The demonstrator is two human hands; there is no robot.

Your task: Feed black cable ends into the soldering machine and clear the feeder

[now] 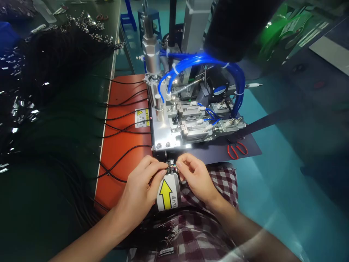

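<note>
My left hand (144, 183) pinches a thin black cable near its end, with thumb and forefinger together. Fine coloured wires (173, 166) fan out from that end across a small metal fixture (171, 161). On the other side, my right hand (194, 175) has its thumb and fingertips closed at the tips of these wires. Both hands are at the front edge of a metal machine (163, 136), just above a white label with a yellow arrow (165, 194). My fingers partly cover the wire tips.
Black cables (128, 149) cross an orange board (117, 105) left of the machine. A dark bundle of cables with shiny ends (79, 40) lies on the left table. Blue air hoses (201, 58) arch over the machine. Red-handled scissors (237, 150) lie at the right.
</note>
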